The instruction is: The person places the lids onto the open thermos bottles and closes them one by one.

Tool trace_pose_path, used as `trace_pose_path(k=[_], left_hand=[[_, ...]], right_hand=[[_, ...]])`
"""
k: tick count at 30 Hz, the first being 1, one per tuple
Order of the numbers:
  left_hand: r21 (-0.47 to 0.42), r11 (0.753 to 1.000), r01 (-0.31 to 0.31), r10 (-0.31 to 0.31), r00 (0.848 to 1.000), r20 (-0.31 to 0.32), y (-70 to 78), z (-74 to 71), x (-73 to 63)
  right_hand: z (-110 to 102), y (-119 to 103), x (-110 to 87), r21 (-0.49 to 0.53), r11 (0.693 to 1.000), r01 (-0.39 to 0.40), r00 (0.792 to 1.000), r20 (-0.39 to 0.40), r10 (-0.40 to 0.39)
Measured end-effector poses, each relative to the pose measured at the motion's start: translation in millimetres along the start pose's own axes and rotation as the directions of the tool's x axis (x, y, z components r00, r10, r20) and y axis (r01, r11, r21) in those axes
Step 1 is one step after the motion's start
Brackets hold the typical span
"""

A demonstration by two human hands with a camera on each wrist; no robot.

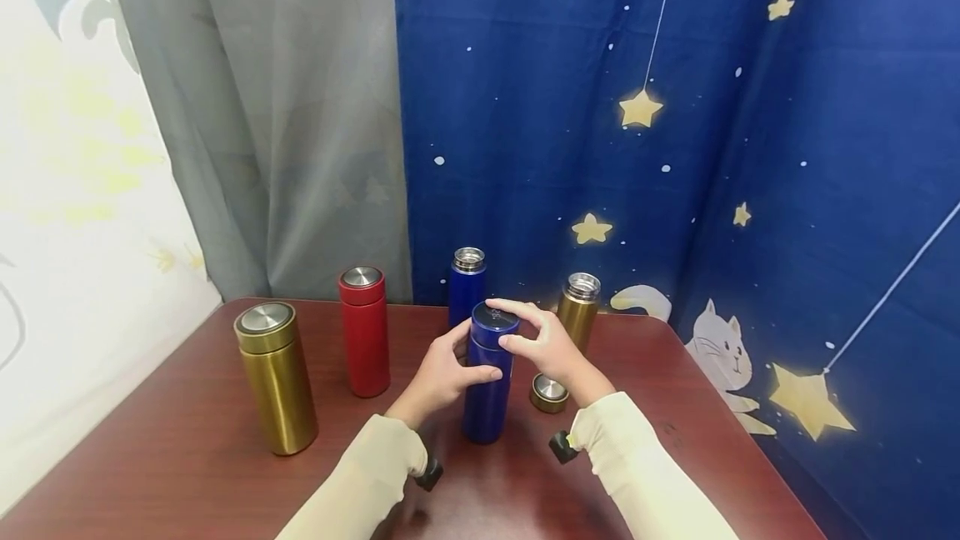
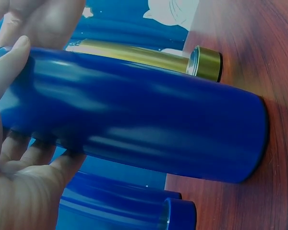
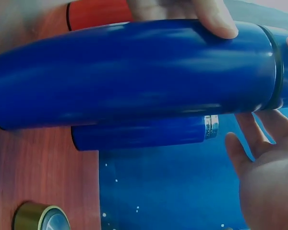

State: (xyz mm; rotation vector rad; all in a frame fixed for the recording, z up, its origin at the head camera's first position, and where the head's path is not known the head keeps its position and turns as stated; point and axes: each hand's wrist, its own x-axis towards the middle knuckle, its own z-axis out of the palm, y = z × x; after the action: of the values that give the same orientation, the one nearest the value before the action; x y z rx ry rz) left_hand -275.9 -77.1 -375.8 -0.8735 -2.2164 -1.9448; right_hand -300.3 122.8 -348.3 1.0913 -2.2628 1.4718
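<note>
On my desk (image 1: 150,473): capped gold btl (image 1: 288,398) at 10 o'clock, capped red btl (image 1: 365,340) at 11, lidless blue btl (image 1: 466,286) at 12, lidless gold btl (image 1: 576,315) at 1, gold lid (image 1: 548,394) nearer me. Bkgd: grey curtain (image 1: 322,148) ~11, starry blue curtain (image 1: 540,107) 12–2.

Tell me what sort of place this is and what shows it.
Probably an indoor corner screened off for tabletop work: a grey cloth and a blue star-print cloth hang behind a reddish-brown table, where a red bottle stands.
</note>
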Motion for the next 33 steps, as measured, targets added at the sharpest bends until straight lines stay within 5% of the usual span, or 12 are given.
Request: trace_pose_path(k=[11,21,25,28,31,33], left_hand=[[0.027,1.000,-0.012,0.012,1.000,-0.004,3.7,-3.2,-1.2],[0.014,1.000,-0.025,0.025,1.000,-0.001,1.6,0.3,-2.3],[0.016,0.999,-0.050,0.050,0.999,-0.008,-16.7,1.6,4.0],[0.041,0.997,-0.068,0.069,0.997,-0.022,-31.6,2.2,8.3],[0.061,0.994,-0.089,0.091,0.995,-0.032,-34.3,1.9,8.9],[0.066,0.994,-0.091,0.094,0.995,-0.035,-35.4,1.2,9.1]], right_hand=[[9.2,-4.0,-4.0,-0.278,0.960,0.040,0.984,-0.157,-0.087],[17.8,-7.2,-3.6,-0.497,0.866,0.048,0.949,-0.248,-0.195],[24.9,-7.4,-0.8,-0.612,0.790,0.038,0.906,-0.312,-0.286],[30.4,-8.5,1.4,-0.723,0.691,-0.002,0.871,-0.340,-0.354],[33.9,-11.2,2.9,-0.797,0.602,-0.050,0.864,-0.337,-0.373],[34.6,-13.4,3.3,-0.809,0.583,-0.073,0.877,-0.331,-0.348]])
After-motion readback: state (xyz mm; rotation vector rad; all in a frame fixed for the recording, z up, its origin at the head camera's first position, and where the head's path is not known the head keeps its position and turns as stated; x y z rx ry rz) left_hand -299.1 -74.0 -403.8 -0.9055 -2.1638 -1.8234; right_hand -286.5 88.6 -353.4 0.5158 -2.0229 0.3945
